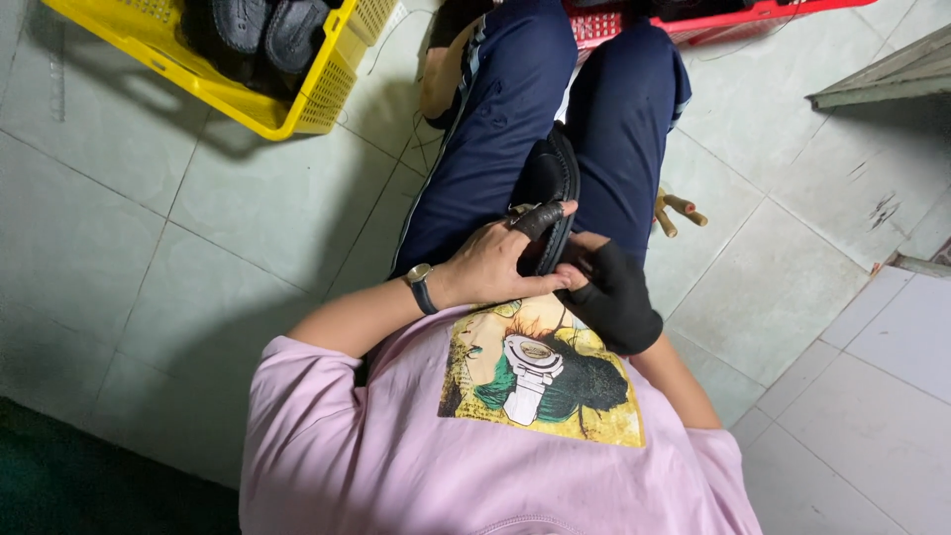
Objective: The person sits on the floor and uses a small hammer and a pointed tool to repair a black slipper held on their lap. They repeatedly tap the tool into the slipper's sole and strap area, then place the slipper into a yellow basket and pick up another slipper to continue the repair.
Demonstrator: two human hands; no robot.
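Yellow plastic comes first, at the far left: a slotted yellow crate [297,104] sits on the pale tiled floor [198,218] with dark shoe soles [267,30] stacked inside it. Near it, the person sits on the floor in navy trousers [495,119] and a pink T-shirt [376,446] with a printed picture on the chest. One bare foot [441,84] shows just beside the left knee.

A black watch [420,287] is strapped to the left wrist. The left hand [492,267] is bare except for a black wrap round one finger, and it is curled around a black sandal [551,183] that lies in the lap between the thighs; the fingers press the edge of the sole and the thumb lies underneath, so the grip is closed on it. The sandal stands on its edge, its toe pointing away from the body.

Just beside it, touching the near end of the sandal, is the right hand [616,297], covered by a black glove. It is bunched at the sole's rim, but the glove hides the fingers, so I cannot tell whether it pinches the sandal or only rests against it.

Further right, close by the right thigh, some short wooden sticks [679,210] lie on the tiles. At the top edge a red crate [713,18] is partly visible, and a grey metal frame [892,74] crosses the upper right corner
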